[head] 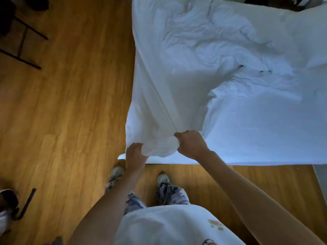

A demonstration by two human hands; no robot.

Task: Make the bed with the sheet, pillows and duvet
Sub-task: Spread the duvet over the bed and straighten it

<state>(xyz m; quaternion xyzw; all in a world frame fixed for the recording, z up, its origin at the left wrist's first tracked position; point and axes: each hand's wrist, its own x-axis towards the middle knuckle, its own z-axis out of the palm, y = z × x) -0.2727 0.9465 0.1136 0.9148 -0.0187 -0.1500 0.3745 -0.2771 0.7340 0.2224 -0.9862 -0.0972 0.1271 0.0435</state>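
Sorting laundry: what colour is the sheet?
White sheet, gripped by both hands; head view.

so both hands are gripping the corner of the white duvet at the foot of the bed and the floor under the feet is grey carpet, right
Not quite: the floor is wood planking, not grey carpet, as the head view shows. The rest holds: the left hand and the right hand both grip a bunched corner of the white duvet at the near corner of the bed.

Both hands (135,154) (192,145) on bunched duvet (159,121)
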